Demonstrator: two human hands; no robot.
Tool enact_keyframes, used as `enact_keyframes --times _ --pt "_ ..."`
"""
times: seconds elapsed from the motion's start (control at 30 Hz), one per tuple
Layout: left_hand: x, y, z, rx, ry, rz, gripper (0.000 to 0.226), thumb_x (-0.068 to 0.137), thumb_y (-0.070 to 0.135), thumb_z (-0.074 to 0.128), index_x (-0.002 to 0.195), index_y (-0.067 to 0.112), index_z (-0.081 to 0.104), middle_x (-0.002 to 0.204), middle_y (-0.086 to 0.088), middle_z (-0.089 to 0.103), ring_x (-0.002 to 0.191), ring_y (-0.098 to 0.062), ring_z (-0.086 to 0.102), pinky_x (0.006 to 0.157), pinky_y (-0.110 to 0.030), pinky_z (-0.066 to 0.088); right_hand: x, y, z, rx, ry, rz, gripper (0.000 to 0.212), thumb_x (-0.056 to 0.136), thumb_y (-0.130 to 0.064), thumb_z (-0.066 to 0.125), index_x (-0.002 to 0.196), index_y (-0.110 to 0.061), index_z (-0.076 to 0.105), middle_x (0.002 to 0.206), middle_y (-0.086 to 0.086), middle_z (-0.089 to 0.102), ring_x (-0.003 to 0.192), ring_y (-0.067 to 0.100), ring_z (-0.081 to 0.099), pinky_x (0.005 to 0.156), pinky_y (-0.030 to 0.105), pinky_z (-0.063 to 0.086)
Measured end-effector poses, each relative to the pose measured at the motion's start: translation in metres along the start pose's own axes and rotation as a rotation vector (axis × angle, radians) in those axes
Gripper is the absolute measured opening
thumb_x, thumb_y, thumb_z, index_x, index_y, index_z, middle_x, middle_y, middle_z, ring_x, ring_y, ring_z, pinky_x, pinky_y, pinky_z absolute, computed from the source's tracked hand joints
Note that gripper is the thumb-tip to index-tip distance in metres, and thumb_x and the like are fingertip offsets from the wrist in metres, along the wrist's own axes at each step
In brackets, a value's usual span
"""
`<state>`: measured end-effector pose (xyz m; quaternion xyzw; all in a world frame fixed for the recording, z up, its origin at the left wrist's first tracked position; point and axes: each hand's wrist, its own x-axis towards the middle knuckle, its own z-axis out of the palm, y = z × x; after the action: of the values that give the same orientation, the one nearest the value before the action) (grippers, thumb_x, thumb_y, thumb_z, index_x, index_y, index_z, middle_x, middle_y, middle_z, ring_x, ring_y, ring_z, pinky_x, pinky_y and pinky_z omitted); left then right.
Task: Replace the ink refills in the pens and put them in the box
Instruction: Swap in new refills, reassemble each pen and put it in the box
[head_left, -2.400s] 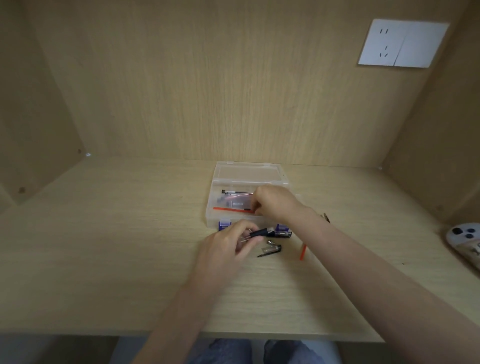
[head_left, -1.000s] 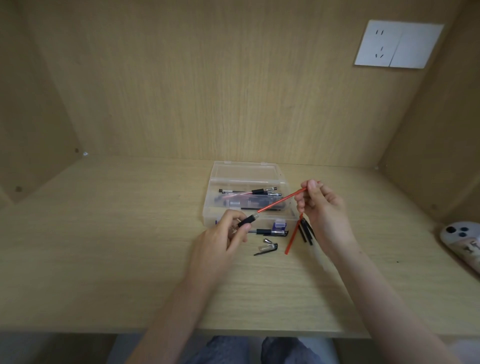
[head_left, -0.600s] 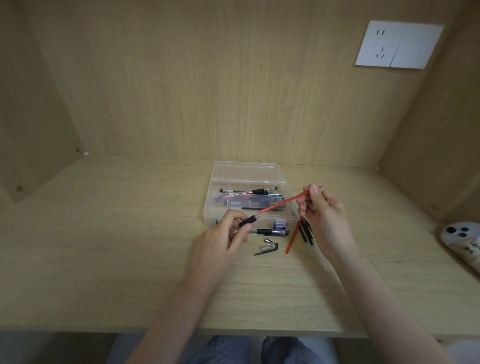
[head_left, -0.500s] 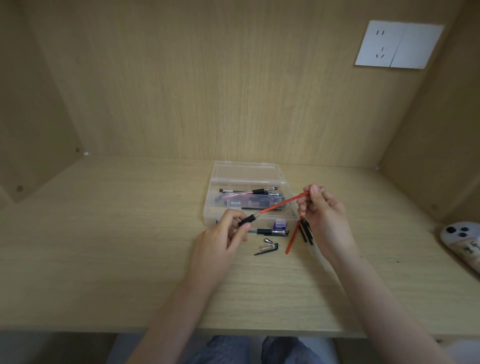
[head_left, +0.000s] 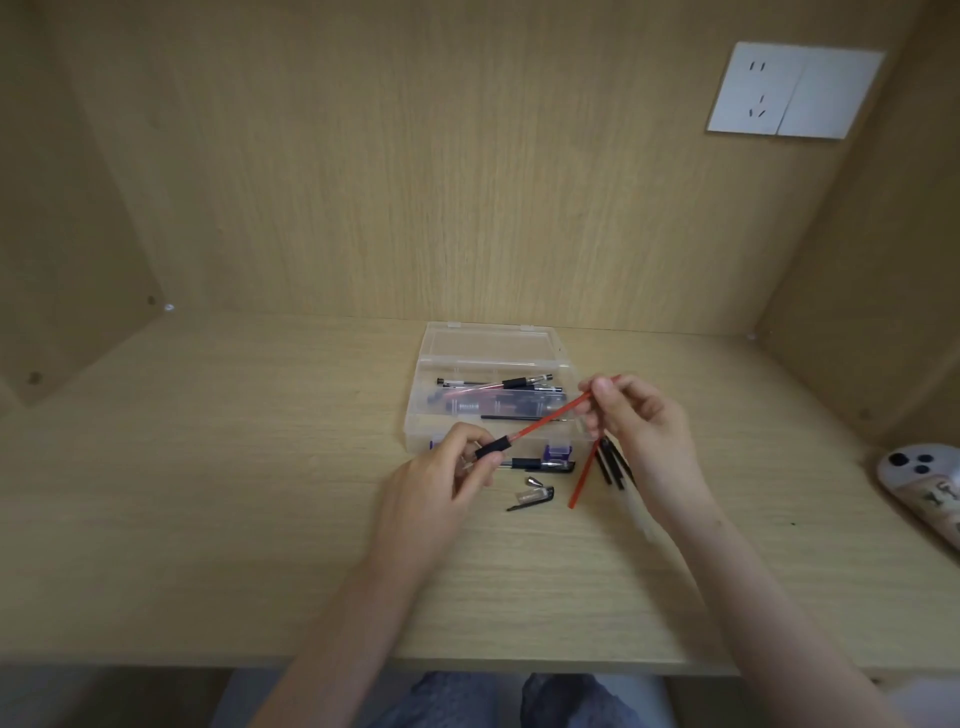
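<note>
Our left hand (head_left: 436, 483) pinches the pen barrel (head_left: 493, 448) by its black grip, fingers curled round it. Our right hand (head_left: 639, 426) pinches the far end of the red refill (head_left: 550, 415), which slants between the two hands and meets that grip. Just beyond both hands sits the open clear box (head_left: 491, 358), pens inside. Under the right hand, loose refills (head_left: 605, 467) lie on the worktop (head_left: 208, 493).

The box (head_left: 415, 415) lies open from above; pen parts (head_left: 532, 496) and refills (head_left: 580, 478) crowd its front.
</note>
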<state>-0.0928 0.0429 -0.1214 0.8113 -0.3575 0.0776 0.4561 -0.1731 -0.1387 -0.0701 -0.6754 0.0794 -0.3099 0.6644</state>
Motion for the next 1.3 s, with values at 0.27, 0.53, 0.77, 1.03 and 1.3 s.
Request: enact_keyframes --times 0.27,0.53,0.77,1.03,1.3 --pt "0.0 -0.001 0.001 -0.02 0.007 -0.012 0.013 0.088 0.045 0.053 0.097 0.037 0.048 0.073 0.016 0.064 0.072 -0.003 0.063 0.069 -0.036 0.051 -0.009 0.009 0.004 -0.677 -0.322 0.082 0.014 0.083 -0.015 0.069 0.084 -0.029 0.07 0.075 -0.019 0.066 0.068 -0.013 0.058 0.066 0.006 0.042" --pt "-0.001 0.0 0.002 -0.028 0.005 -0.016 0.025 0.083 0.056 0.041 0.096 0.036 0.049 0.077 0.013 0.065 0.077 -0.009 0.064 0.069 -0.038 0.051 -0.007 0.016 0.016 -1.052 -0.36 0.08 0.005 0.082 -0.021 0.068 0.084 -0.023 0.072 0.074 -0.011 0.061 0.068 0.01 0.056 0.071 0.028 0.046" --pt "0.0 -0.002 0.003 -0.026 -0.006 -0.03 0.023 0.084 0.054 0.045 0.098 0.036 0.05 0.082 0.014 0.067 0.08 -0.007 0.065 0.071 -0.038 0.052 -0.006 0.019 0.023 -1.195 -0.382 -0.008 0.009 0.082 -0.024 0.066 0.09 -0.024 0.072 0.094 -0.004 0.067 0.09 0.016 0.059 0.07 0.024 0.037" --pt "0.001 -0.003 0.003 -0.015 -0.013 -0.025 0.014 0.087 0.045 0.055 0.097 0.037 0.05 0.082 0.012 0.067 0.08 -0.006 0.064 0.071 -0.038 0.051 -0.005 0.005 -0.005 -0.492 -0.183 0.089 0.014 0.079 -0.004 0.071 0.079 -0.018 0.067 0.074 0.002 0.067 0.068 0.012 0.061 0.07 0.022 0.051" --pt "0.0 0.001 0.002 -0.002 -0.002 -0.037 0.013 0.086 0.043 0.059 0.095 0.037 0.053 0.082 0.013 0.066 0.08 -0.004 0.062 0.072 -0.036 0.051 -0.005 0.002 0.001 -0.441 -0.221 0.008 0.026 0.079 -0.005 0.071 0.076 -0.031 0.072 0.077 0.001 0.069 0.072 0.013 0.062 0.073 0.028 0.049"
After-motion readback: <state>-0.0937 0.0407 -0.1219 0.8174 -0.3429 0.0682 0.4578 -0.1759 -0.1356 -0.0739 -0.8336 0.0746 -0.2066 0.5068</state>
